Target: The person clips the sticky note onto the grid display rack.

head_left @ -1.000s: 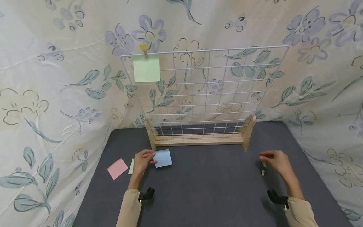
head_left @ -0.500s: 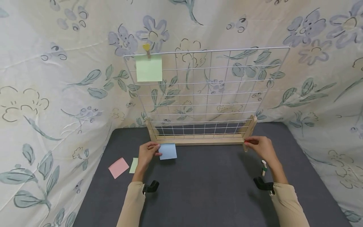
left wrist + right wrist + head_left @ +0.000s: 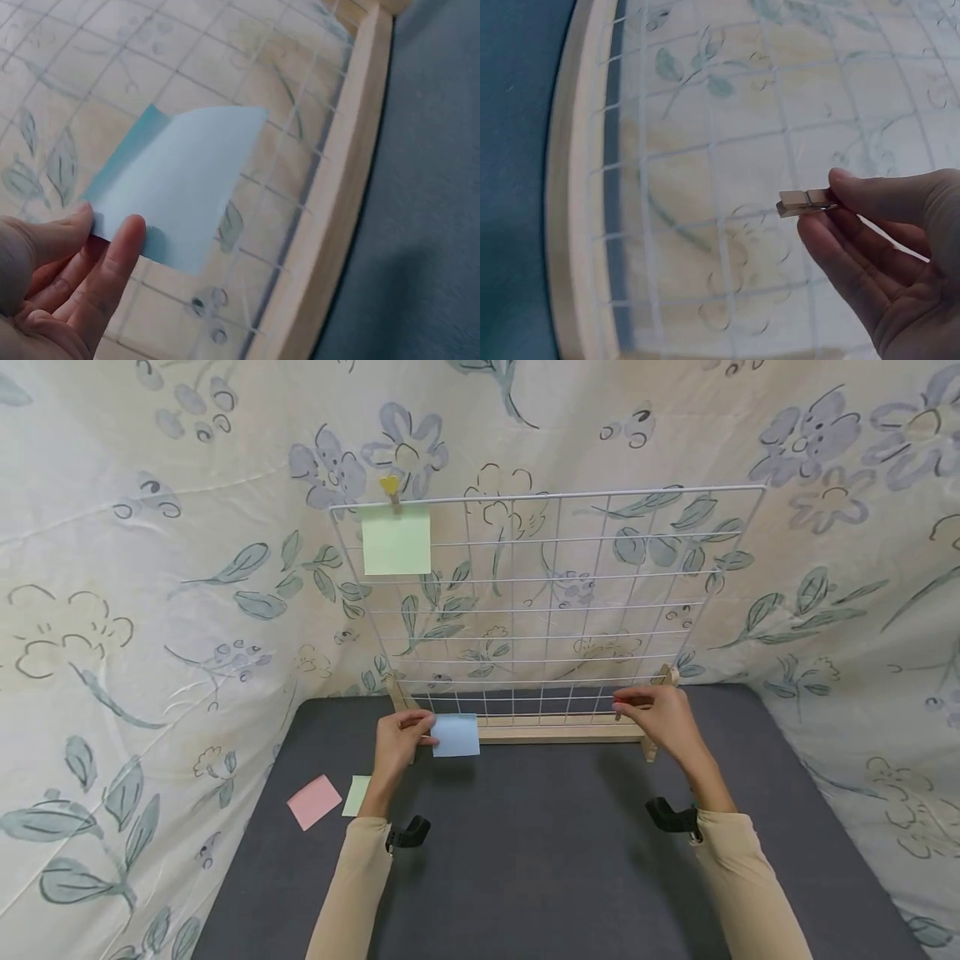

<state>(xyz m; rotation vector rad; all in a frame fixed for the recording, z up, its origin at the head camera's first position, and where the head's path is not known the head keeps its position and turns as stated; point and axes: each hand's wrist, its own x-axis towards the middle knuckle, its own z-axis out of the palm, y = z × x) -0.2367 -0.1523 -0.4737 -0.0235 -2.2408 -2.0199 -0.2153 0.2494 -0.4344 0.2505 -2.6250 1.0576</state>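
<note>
My left hand (image 3: pixel 397 743) pinches a blue sticky note (image 3: pixel 455 735) by its left edge, between thumb and fingers. In the left wrist view the blue note (image 3: pixel 184 184) is slightly curved and held apart from the wire grid. My right hand (image 3: pixel 660 718) pinches a small wooden clothespin (image 3: pixel 804 201) by one end, in front of the grid's lower right part. A bit of red shows at its fingertips in the head view. The white wire grid (image 3: pixel 557 537) stands in a wooden base (image 3: pixel 558 735). At its upper left hangs a green note (image 3: pixel 397 543) under a clothespin with a yellow heart (image 3: pixel 389 485).
On the dark table (image 3: pixel 517 860), a pink note (image 3: pixel 314 802) lies at the left, beside a green note (image 3: pixel 356 795) near my left wrist. A floral cloth (image 3: pixel 150 693) encloses the back and sides. Black wrist cameras sit on both wrists.
Both hands have risen toward the grid. The left moved slightly right with the blue note; the right moved left with its clothespin. A white-and-green clothespin on the table is now hidden behind the right arm.
</note>
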